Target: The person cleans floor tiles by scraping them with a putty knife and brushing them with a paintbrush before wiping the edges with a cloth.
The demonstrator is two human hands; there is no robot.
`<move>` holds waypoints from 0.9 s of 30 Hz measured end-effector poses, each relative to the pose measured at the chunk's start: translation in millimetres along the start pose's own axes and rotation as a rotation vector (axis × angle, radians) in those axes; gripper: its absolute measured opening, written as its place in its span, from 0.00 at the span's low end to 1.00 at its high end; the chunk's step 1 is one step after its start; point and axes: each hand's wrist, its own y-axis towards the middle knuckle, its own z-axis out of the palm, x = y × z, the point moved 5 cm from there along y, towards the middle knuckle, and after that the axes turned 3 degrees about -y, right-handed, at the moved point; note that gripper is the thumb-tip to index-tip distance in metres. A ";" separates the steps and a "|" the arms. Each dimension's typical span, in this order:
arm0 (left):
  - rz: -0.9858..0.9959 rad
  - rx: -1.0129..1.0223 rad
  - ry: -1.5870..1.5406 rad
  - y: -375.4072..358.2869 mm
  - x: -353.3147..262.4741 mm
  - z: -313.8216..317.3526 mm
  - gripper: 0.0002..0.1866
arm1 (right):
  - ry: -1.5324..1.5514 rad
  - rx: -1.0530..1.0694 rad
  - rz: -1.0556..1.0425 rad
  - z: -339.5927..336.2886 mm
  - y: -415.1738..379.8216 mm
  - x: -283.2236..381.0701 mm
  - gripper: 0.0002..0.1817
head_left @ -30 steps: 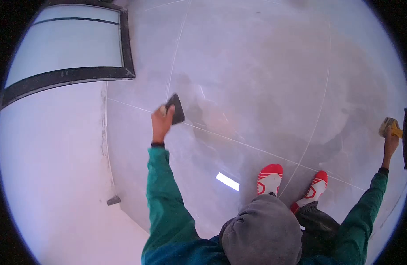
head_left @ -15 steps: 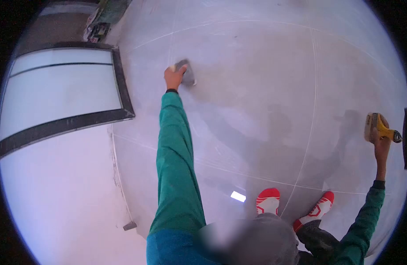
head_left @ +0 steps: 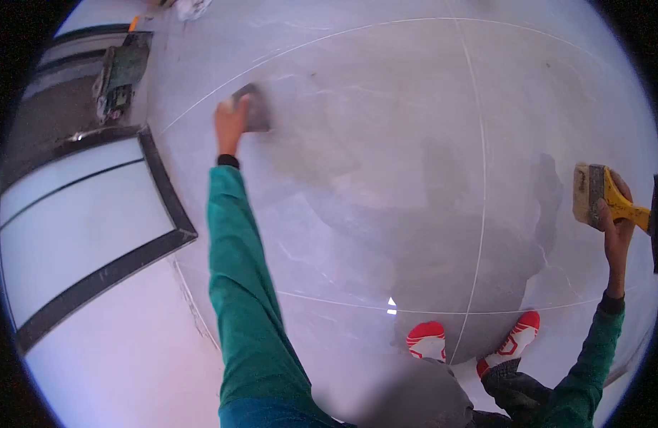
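A flat grey pad [head_left: 257, 110] lies against the tiled floor [head_left: 386, 143] at the upper left, and my left hand [head_left: 230, 125] is closed on its near edge. On the right side, my right hand [head_left: 617, 217] grips the yellow handle of a wide brush [head_left: 596, 194]. The brush's pale bristles point left, and it is held above the floor. Both arms are in green sleeves.
A dark-framed glass panel [head_left: 93, 214] stands at the left, above a white wall surface [head_left: 122, 342]. Behind it is a cluttered dark pile [head_left: 122, 75]. My red and white socks [head_left: 427, 341] are on the floor at the bottom.
My left hand and the pad have moved left over the floor. The brush has turned slightly and shifted a little left. The whole view has also shifted and rotated.
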 end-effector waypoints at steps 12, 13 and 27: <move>0.354 0.036 -0.299 52.7 -337.8 163.7 0.23 | 0.070 0.129 -0.164 55.5 -9.8 61.0 0.24; 0.351 0.035 -0.301 47.6 -342.3 151.7 0.23 | 0.024 0.238 -0.215 65.4 -14.1 70.9 0.25; -0.789 -0.807 -0.457 -332.4 80.5 -21.8 0.23 | 0.339 -0.141 -0.414 351.3 175.1 283.4 0.18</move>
